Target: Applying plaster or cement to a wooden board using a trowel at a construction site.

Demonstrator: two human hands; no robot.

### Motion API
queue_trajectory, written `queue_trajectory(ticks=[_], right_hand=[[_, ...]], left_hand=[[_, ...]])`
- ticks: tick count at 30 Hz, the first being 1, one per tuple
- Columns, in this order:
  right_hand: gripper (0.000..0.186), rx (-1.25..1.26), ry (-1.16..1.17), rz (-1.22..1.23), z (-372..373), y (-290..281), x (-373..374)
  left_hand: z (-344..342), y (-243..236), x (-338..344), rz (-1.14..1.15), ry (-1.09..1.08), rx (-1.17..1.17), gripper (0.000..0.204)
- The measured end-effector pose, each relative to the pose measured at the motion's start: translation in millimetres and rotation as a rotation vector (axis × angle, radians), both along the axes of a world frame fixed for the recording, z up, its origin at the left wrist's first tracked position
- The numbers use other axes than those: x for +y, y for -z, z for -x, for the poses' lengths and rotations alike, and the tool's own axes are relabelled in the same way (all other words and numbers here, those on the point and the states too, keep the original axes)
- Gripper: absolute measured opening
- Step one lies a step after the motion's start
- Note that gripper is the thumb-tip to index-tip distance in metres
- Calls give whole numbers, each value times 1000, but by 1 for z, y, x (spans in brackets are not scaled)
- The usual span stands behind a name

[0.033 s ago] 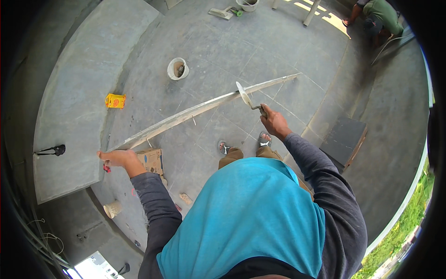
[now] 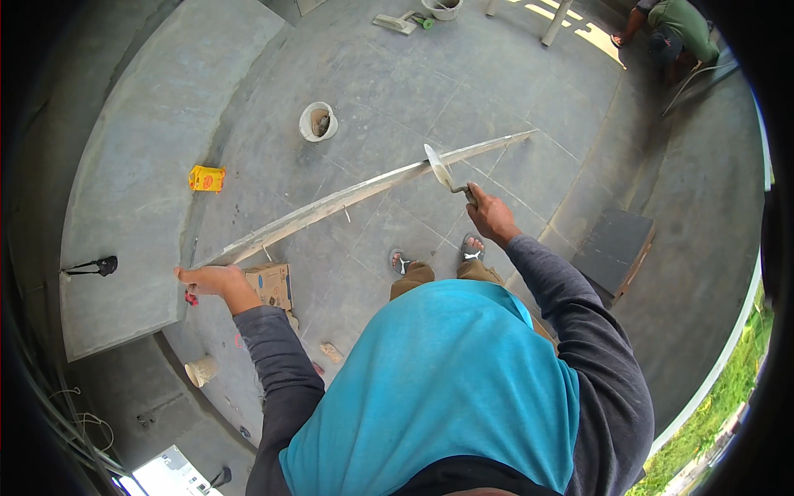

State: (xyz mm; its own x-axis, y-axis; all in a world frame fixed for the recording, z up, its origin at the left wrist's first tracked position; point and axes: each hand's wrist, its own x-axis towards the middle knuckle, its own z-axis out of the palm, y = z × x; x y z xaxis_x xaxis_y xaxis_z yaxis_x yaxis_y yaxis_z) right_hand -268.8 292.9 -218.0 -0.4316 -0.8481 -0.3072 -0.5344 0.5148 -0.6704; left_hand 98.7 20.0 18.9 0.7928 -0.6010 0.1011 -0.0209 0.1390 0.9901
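A long wooden batten (image 2: 356, 192) with thin nails sticking out of its side runs from the lower left to the upper right. My left hand (image 2: 217, 281) is closed around its left end, thumb pointing left; the fingertips are partly hidden. In my right hand (image 2: 493, 218) is a pointing trowel (image 2: 440, 167), gripped by its handle. Its narrow metal blade lies across the batten's right half; whether it touches the wood I cannot tell. Both sandalled feet (image 2: 472, 247) stand on the grey floor below.
A white bucket (image 2: 318, 122) with a tool inside stands beyond the batten. Left are a yellow packet (image 2: 206, 178), a concrete ledge (image 2: 141, 190) and a cardboard box (image 2: 271, 283). Dark tiles (image 2: 614, 248) are stacked right. A float (image 2: 394, 24) lies far off; a co-worker (image 2: 680, 33) crouches far right.
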Motion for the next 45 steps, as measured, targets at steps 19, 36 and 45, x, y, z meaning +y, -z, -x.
queue_trajectory(ticks=[19,36,45], right_hand=[[31,439,283,-115,42,103,7],[28,341,95,-137,57,62,-1],[24,291,112,-179,57,58,-15]], left_hand=[[-15,10,5,37,12,1,84],[3,-4,17,-1,11,-40,88],[-10,3,11,38,14,-9,83]])
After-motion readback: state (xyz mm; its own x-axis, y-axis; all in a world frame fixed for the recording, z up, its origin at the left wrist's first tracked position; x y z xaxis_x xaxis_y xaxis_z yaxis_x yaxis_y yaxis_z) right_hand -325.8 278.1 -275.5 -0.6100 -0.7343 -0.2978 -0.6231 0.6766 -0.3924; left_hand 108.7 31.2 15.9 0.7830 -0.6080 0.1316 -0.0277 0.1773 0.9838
